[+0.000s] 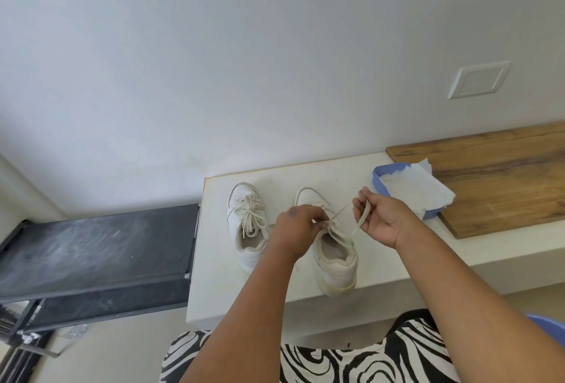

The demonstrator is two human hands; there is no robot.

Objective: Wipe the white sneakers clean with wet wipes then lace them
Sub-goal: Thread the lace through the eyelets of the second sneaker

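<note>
Two white sneakers stand side by side on a cream counter (226,297), toes toward the wall. The left sneaker (246,223) has its lace tied in a bow. Over the tongue of the right sneaker (334,263), my left hand (295,229) pinches the lace at the top eyelets. My right hand (379,217) is raised to the right of that shoe and grips the free end of the lace (342,209), which runs taut from the shoe to my fingers.
A blue tray (377,182) holding white wipes (412,190) sits at the right, half on a wooden board (501,177). A dark treadmill (91,254) stands to the left of the counter. A white wall plate (478,79) is on the wall.
</note>
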